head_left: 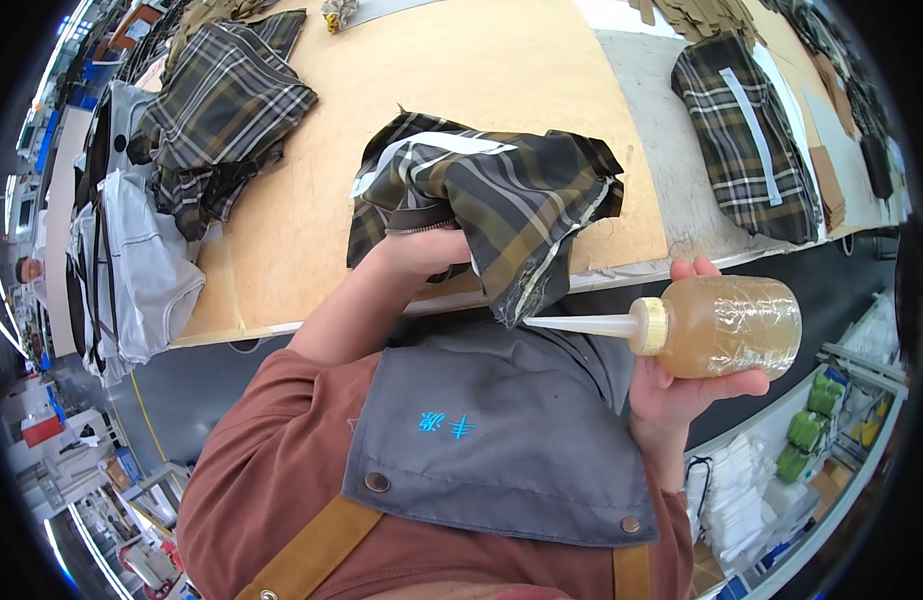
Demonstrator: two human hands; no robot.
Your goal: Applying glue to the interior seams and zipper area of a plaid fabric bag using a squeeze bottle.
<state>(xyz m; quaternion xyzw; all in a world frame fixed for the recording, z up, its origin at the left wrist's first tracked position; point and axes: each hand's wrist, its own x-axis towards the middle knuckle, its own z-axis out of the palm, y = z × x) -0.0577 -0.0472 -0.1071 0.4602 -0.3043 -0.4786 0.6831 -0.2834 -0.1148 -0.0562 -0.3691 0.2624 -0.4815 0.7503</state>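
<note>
My left hand (426,250) reaches into a plaid fabric piece (521,210) and holds it up at the table's front edge, its fingers mostly hidden by the cloth. A dark zipper (416,222) and a white strip (431,142) show on the piece. My right hand (696,390) grips a clear squeeze bottle (731,325) of amber liquid, lying sideways with its long white nozzle (581,325) pointing left. The nozzle's tip is at the frayed lower edge of the cloth, touching or very close to it.
The wooden table (481,60) bears more plaid pieces (221,100) and white garments (136,270) at left, and a folded plaid piece (741,140) at right. A person (29,270) is at far left. Shelving with green bundles (811,420) stands low at right.
</note>
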